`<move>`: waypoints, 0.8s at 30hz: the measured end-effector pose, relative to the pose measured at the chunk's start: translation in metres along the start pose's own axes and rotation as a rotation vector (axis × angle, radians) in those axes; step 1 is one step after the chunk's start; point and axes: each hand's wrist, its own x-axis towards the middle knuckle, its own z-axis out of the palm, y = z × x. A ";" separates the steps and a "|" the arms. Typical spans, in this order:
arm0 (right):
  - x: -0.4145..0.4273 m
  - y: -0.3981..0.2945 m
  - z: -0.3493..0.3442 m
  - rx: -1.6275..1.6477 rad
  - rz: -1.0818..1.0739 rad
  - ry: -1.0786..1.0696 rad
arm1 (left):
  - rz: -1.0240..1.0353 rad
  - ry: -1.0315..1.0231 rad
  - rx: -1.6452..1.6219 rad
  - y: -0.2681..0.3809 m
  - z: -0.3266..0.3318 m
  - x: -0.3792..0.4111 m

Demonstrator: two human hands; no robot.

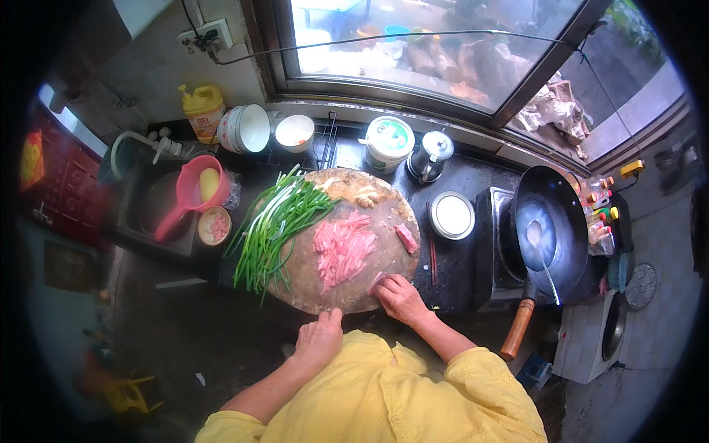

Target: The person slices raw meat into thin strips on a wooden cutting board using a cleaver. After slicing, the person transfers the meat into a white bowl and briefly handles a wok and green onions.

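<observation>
A round wooden chopping board lies before me, with a pile of raw pink meat strips at its middle. At the board's front right, the fingertips of my right hand are closed on a small pale-pink slice of meat. My left hand is curled at the front rim; whether it grips anything is hidden. A larger chunk of meat rests near the right rim. Green scallions cover the left side, hanging over the edge. Pale pieces, perhaps ginger, lie at the back.
Right of the board are chopsticks, a lidded round container and a wok holding a ladle, its wooden handle jutting forward. Leftward stand a small bowl, a pink dipper and the sink.
</observation>
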 end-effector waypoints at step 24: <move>-0.013 0.012 0.008 0.024 0.019 -0.031 | -0.065 -0.057 0.060 0.021 0.016 0.015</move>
